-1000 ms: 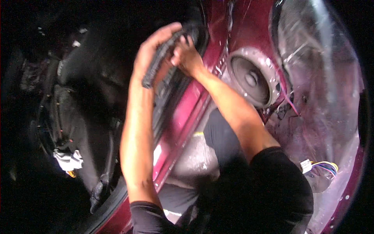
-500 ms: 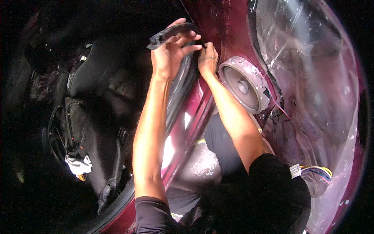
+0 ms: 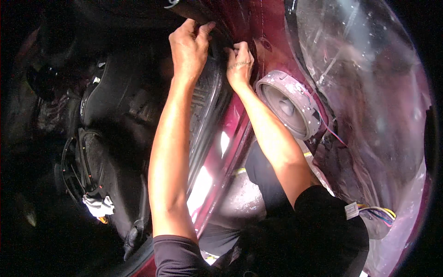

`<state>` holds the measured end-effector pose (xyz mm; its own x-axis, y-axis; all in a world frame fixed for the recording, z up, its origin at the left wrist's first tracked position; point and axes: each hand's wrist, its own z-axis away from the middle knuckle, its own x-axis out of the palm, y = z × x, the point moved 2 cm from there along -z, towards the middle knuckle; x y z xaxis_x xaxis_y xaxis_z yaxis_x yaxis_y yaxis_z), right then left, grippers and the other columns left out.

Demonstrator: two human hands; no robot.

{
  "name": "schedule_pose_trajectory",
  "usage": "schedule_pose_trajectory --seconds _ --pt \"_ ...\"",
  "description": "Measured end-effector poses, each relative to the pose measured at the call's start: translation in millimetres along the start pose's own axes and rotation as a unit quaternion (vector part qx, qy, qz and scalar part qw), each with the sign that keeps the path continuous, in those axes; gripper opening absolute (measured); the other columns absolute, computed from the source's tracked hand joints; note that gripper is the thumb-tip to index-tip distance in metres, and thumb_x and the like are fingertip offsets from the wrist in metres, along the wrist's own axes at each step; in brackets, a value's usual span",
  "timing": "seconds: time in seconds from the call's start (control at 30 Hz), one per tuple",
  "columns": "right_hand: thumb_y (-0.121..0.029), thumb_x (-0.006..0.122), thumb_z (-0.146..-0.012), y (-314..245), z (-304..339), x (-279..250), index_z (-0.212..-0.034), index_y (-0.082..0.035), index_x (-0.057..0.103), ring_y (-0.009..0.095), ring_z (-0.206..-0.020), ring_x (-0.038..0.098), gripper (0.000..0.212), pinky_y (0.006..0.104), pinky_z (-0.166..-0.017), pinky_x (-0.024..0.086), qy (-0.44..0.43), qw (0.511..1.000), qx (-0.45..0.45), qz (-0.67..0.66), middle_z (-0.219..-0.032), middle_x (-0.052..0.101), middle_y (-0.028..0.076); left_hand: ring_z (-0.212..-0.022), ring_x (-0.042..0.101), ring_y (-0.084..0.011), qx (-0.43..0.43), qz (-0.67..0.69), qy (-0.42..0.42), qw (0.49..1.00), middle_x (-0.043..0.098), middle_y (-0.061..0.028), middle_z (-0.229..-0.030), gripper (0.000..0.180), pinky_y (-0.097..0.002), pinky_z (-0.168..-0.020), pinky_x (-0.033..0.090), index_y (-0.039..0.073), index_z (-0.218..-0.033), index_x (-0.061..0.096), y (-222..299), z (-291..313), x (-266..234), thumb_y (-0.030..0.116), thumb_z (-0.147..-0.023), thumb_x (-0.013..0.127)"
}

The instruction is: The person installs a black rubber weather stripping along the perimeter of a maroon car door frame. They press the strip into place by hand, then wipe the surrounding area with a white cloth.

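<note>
My left hand (image 3: 188, 50) reaches up to the lower edge of a dark trim piece (image 3: 196, 11) at the top of the view. Its fingers and thumb are closed on that edge. To its right, my right hand (image 3: 240, 66) is curled at the dark edge of the door opening, beside the maroon body panel (image 3: 269, 27). Its fingertips sink into shadow, so what they grip is hidden. Below the hands runs the door sill (image 3: 203, 115), with ribbed dark plastic and a maroon painted strip.
A round speaker (image 3: 288, 108) sits in the open door at my right forearm. Clear plastic sheeting (image 3: 369, 106) covers the door. A white connector (image 3: 351, 210) with coloured wires hangs low on it. At left are a dark seat (image 3: 110, 171) and a crumpled white item (image 3: 98, 205).
My left hand has moved up, turned and gone from spread fingers around a dark strip to closed on the trim edge. My right hand has shifted slightly up and left.
</note>
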<state>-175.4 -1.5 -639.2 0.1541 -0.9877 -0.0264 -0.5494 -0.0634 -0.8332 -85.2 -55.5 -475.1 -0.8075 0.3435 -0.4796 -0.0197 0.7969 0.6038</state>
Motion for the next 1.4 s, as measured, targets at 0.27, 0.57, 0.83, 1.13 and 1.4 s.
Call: schedule_pose_trajectory --seconds 0.27,0.57,0.83,1.13,1.4 --pt "-0.010 0.069 -0.090 -7 -5 2 -0.107 -0.001 0.055 0.034 -0.073 0.062 0.024 0.0439 -0.069 0.048 0.001 0.998 0.058 -0.020 -0.078 0.062 0.017 -0.070 0.071 -0.0149 0.086 -0.148 -0.029 0.985 0.071 -0.0179 -0.073 0.026 -0.0311 -0.059 0.052 -0.006 -0.082 0.060 -6 -27 -1 0.014 -0.096 0.068" --pt "-0.013 0.070 -0.090 -14 -25 15 -0.103 0.001 0.057 0.031 -0.075 0.064 0.023 0.0413 -0.069 0.049 0.078 0.994 -0.048 -0.052 -0.079 0.063 0.017 -0.070 0.065 -0.0446 0.103 -0.084 -0.023 0.991 0.058 -0.0269 -0.066 0.027 -0.0437 -0.056 0.049 -0.003 -0.075 0.060 -9 -31 8 0.016 -0.091 0.072" --pt "-0.015 0.069 -0.091 -69 -39 -6 -0.116 -0.001 0.057 0.037 -0.085 0.059 0.030 0.0478 -0.079 0.046 -0.010 0.998 0.010 -0.063 -0.088 0.060 0.019 -0.091 0.066 -0.0450 -0.113 -0.190 -0.053 0.974 0.069 -0.0250 -0.090 0.026 -0.0523 -0.081 0.052 0.001 -0.098 0.067 -53 88 2 0.026 -0.092 0.067" --pt "-0.018 0.067 -0.092 -71 -40 -7 -0.122 0.002 0.058 0.043 -0.102 0.060 0.037 0.0478 -0.087 0.048 -0.010 0.985 -0.156 0.068 -0.110 0.061 0.026 -0.115 0.059 -0.0455 -0.243 -0.184 -0.077 0.949 0.060 -0.0292 -0.126 0.058 -0.0509 -0.097 0.048 0.003 -0.135 0.056 -68 241 -12 0.040 -0.091 0.066" --pt "-0.012 0.069 -0.091 -54 -52 0 -0.109 0.005 0.050 0.036 -0.081 0.066 0.032 0.0431 -0.068 0.055 -0.064 0.993 -0.092 0.042 -0.098 0.062 0.024 -0.110 0.062 -0.0434 -0.252 -0.101 0.010 0.962 0.065 -0.0254 -0.119 0.046 -0.0481 -0.095 0.049 -0.002 -0.123 0.065 -80 253 -18 0.029 -0.089 0.069"
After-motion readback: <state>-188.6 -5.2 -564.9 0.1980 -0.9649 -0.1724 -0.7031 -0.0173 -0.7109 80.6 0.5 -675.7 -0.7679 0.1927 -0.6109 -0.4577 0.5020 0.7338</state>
